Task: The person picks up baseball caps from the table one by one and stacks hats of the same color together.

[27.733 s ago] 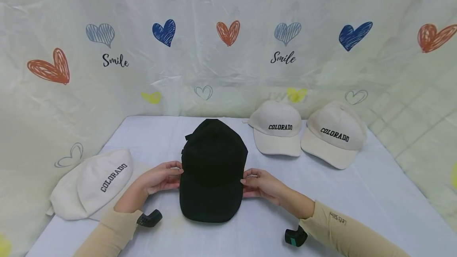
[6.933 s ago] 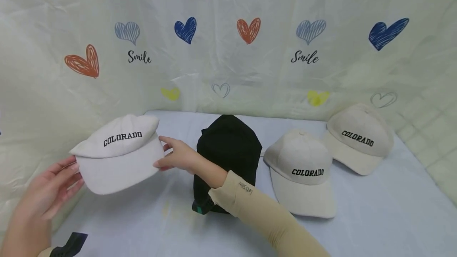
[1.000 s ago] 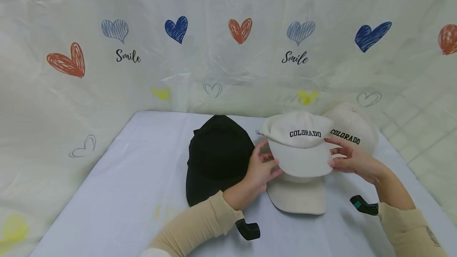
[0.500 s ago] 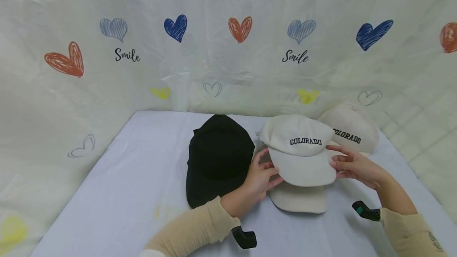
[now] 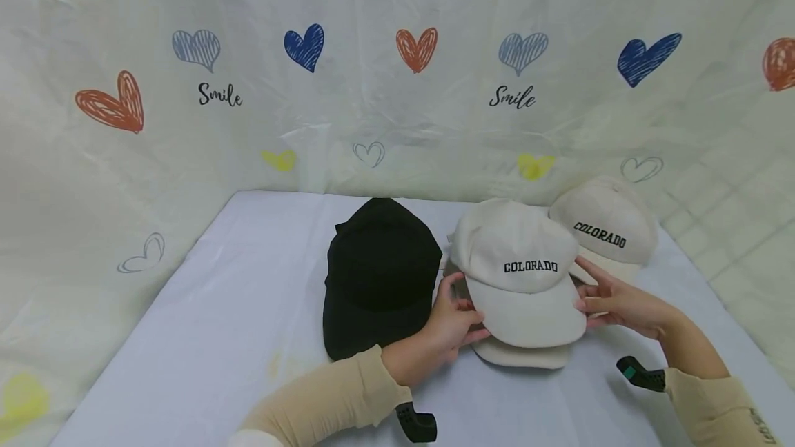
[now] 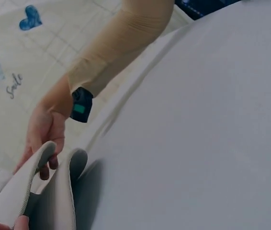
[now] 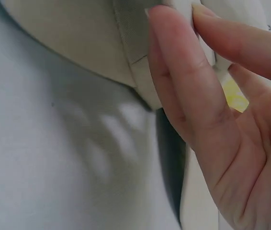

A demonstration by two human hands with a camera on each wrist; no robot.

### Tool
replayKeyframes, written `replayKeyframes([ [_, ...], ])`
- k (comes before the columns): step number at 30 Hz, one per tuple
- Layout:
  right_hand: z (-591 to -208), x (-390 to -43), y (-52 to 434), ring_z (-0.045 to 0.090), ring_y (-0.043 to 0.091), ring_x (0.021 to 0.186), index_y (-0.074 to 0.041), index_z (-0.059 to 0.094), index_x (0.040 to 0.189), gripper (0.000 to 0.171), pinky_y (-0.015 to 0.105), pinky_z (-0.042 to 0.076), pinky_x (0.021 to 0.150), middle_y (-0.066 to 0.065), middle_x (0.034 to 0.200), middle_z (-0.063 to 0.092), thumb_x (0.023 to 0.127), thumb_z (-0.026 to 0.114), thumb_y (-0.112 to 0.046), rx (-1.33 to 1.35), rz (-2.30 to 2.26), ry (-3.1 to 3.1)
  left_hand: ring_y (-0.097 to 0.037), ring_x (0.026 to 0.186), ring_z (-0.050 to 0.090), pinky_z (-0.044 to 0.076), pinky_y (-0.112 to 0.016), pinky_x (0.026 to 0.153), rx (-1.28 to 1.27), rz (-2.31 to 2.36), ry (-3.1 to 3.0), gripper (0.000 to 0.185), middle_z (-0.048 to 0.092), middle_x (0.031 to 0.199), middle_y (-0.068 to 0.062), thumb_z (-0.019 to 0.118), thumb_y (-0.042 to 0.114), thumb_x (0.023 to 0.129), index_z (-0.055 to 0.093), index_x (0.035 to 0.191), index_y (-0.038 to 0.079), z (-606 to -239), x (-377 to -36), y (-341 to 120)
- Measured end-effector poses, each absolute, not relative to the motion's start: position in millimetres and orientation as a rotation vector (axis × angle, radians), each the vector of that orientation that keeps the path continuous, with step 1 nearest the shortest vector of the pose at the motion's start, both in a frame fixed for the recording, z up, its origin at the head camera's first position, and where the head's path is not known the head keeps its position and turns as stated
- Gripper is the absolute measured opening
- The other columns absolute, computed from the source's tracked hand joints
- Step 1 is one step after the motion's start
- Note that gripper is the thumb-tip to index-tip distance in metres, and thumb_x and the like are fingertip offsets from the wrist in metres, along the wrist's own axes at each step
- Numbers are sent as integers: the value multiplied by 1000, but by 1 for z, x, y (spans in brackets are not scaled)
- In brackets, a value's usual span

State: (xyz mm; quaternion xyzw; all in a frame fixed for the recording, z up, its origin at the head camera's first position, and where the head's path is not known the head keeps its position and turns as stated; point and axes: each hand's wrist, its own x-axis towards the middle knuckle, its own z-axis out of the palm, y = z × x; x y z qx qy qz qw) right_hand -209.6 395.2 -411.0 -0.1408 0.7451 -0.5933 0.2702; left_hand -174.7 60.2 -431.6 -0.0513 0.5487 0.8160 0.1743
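A white baseball cap (image 5: pixel 524 309) lettered COLORADO sits over a second pale cap (image 5: pixel 524 357), whose brim shows below it. My left hand (image 5: pixel 456 323) pinches the upper cap's brim on its left side. On the opposite side, the thumb and fingers of my right hand (image 5: pixel 630 305) hold the brim's other edge. The left wrist view shows the upper brim (image 6: pixel 16 194) and the lower brim (image 6: pixel 59 206) with a gap between them. In the right wrist view, my right hand (image 7: pixel 217 110) pinches a brim edge; the lower cap's crown is mostly hidden.
A black cap (image 5: pixel 381 261) lies just left of my left hand. Behind my right hand rests another COLORADO cap (image 5: pixel 605 223), close to the stacked pair. The white-covered table (image 5: pixel 248 309) meets a heart-printed sheet (image 5: pixel 435 123) at the back.
Over the last second, both hands have lowered the white cap over the pale one, covering more of its brim. Earlier, that cap was at the left; it has been carried right past the black cap.
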Motion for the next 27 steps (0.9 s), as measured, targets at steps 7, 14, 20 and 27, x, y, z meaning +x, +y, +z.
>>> replayKeyframes([
  [7, -421, -209, 396, 64, 12, 90, -16, -23, 159, 92, 33, 60, 82, 1, 107, 52, 105, 51, 0, -366, -1565, 1937, -20, 84, 61, 61, -41, 77, -168, 2264, 1620, 62, 54, 98, -6, 61, -12, 93, 42, 143, 20, -433, -176, 58],
  [14, -420, -209, 392, 67, 17, 94, -2, -30, 150, 93, 37, 60, 83, 6, 113, 55, 105, 52, -1, -392, -1504, 1904, -17, 79, 56, 54, -29, 67, -174, 2231, 1784, 43, 54, 97, -6, 60, -8, 96, 44, 131, 12, -436, -184, 61],
  [20, -416, -212, 382, 63, 15, 93, -1, -14, 158, 94, 39, 60, 83, 11, 111, 47, 102, 61, -8, -274, -1403, 2105, -16, 72, 51, 49, -24, 60, -176, 2194, 1883, 38, 52, 94, -7, 56, -15, 88, 46, 115, 9, -437, -183, 62],
  [27, -417, -215, 379, 61, 13, 92, 3, -9, 158, 92, 38, 60, 81, 10, 110, 49, 101, 62, -6, -232, -1414, 2158, -16, 74, 52, 50, -24, 60, -171, 2199, 1863, 37, 52, 93, -5, 60, -14, 91, 47, 118, 8, -437, -186, 60],
])
